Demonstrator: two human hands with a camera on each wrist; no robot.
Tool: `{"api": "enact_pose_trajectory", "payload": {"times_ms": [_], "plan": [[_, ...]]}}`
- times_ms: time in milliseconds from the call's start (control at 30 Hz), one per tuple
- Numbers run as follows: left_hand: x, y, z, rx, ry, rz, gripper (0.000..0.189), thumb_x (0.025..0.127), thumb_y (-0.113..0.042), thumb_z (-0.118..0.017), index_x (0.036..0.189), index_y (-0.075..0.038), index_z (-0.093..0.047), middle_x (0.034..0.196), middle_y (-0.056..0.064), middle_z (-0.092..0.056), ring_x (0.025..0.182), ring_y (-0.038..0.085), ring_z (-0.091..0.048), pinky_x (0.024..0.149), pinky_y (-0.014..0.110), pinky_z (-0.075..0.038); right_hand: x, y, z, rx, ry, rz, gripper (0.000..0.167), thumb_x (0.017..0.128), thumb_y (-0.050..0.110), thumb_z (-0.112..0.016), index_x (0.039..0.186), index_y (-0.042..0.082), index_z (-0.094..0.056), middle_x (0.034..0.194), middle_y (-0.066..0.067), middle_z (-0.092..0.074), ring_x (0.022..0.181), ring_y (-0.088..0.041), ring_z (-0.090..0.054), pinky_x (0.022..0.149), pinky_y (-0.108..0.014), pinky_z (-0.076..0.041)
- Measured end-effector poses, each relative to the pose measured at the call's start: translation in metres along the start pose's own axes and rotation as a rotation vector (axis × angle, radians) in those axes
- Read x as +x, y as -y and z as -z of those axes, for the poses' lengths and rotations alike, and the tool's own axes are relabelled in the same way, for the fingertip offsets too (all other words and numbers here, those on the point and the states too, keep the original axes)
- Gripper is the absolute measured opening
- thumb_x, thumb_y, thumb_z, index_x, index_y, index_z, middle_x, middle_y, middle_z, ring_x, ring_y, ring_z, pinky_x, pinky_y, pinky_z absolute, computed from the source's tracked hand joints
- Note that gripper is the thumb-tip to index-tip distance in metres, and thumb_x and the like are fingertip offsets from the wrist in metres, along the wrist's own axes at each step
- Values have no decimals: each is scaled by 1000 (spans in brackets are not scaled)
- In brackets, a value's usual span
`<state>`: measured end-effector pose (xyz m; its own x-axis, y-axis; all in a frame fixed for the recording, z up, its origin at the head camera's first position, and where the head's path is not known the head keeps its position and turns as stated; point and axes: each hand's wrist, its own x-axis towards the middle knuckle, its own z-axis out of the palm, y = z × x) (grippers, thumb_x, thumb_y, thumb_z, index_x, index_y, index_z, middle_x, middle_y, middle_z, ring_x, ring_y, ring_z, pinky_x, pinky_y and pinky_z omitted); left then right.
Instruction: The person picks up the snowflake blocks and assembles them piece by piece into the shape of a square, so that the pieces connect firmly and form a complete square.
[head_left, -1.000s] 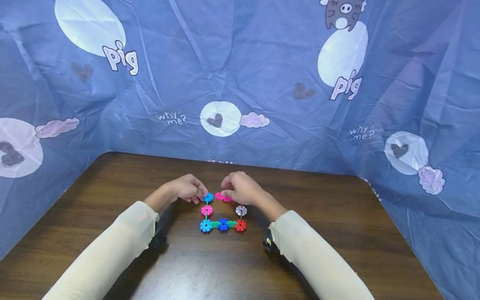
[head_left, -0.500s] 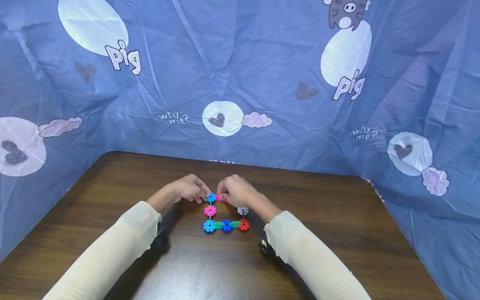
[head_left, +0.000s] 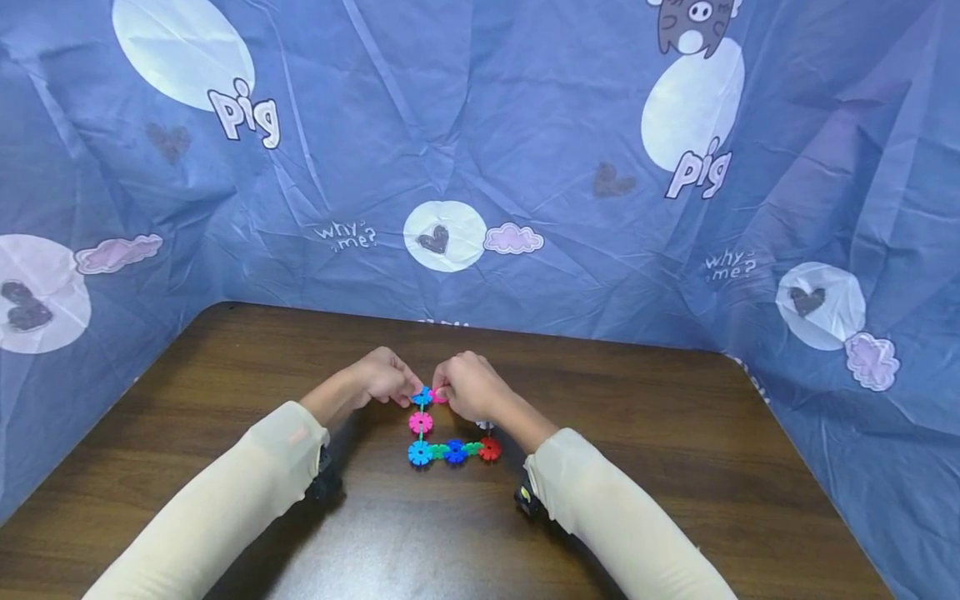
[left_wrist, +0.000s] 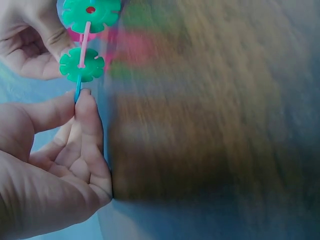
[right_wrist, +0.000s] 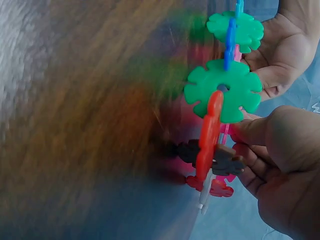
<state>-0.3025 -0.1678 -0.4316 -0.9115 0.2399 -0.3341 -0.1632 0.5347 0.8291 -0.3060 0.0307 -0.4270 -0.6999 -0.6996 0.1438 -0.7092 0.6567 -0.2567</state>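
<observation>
Slotted plastic snowflake discs, joined edge to edge, outline a square on the table. My left hand (head_left: 381, 377) pinches the blue disc (head_left: 422, 397) at the far left corner between thumb and finger. Right beside it, my right hand (head_left: 471, 385) pinches a pink disc (head_left: 438, 397) that meets the blue one; whether they interlock I cannot tell. Down the left side is another pink disc (head_left: 421, 423), then a light blue disc (head_left: 420, 452). A dark blue disc (head_left: 454, 452) and a red disc (head_left: 489, 449) complete the near side. My right hand partly hides the white disc (head_left: 484, 425).
Green discs (right_wrist: 222, 90) stand upright as links, with a brown disc (right_wrist: 227, 160) on the right side. The brown wooden table (head_left: 637, 467) extends all around. Blue printed cloth (head_left: 570, 283) hangs behind and at both sides.
My right hand has shifted left with the pink piece, closing the gap to the blue disc. My left hand keeps its pinch on the blue disc.
</observation>
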Motion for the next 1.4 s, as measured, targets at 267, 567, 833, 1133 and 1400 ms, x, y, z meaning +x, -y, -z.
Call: {"api": "enact_pose_trajectory", "payload": {"times_ms": [267, 567, 833, 1133, 1400], "plan": [[2, -4, -4, -53, -29, 60, 10, 90, 2, -68, 94, 3, -77, 67, -1, -70, 63, 12, -68, 50, 22, -30, -2, 0, -5, 20, -69, -30, 16, 91, 3, -72, 80, 14, -75, 72, 9, -69, 73, -8, -63, 74, -32, -56], [2, -7, -6, -36, -52, 100, 11, 89, 3, -68, 96, 2, -77, 64, 0, -69, 60, 10, -65, 50, 22, -33, -4, 2, -11, 47, -118, -71, 16, 93, 7, -73, 79, 16, -74, 72, 11, -69, 73, -7, -64, 74, -33, -56], [1, -10, -7, -14, -75, 130, 9, 91, 1, -70, 98, 1, -76, 65, 1, -69, 62, 10, -66, 55, 25, -37, -5, 1, -18, 88, -165, -67, 16, 92, 5, -74, 78, 15, -74, 72, 10, -70, 72, -7, -62, 71, -32, -54], [2, -14, -7, 4, -66, 130, 11, 92, -1, -70, 100, 0, -78, 65, 0, -69, 62, 9, -66, 57, 26, -40, -6, 2, -15, 108, -176, -91, 16, 92, 6, -75, 79, 14, -74, 72, 10, -70, 71, -7, -61, 70, -30, -54], [0, -4, -4, -25, -17, 74, 12, 95, -3, -69, 102, 3, -76, 68, -2, -71, 66, 8, -68, 60, 26, -43, -6, 2, -12, 159, -114, -113, 13, 95, 11, -74, 82, 14, -75, 76, 9, -71, 75, -6, -62, 73, -27, -54]]}}
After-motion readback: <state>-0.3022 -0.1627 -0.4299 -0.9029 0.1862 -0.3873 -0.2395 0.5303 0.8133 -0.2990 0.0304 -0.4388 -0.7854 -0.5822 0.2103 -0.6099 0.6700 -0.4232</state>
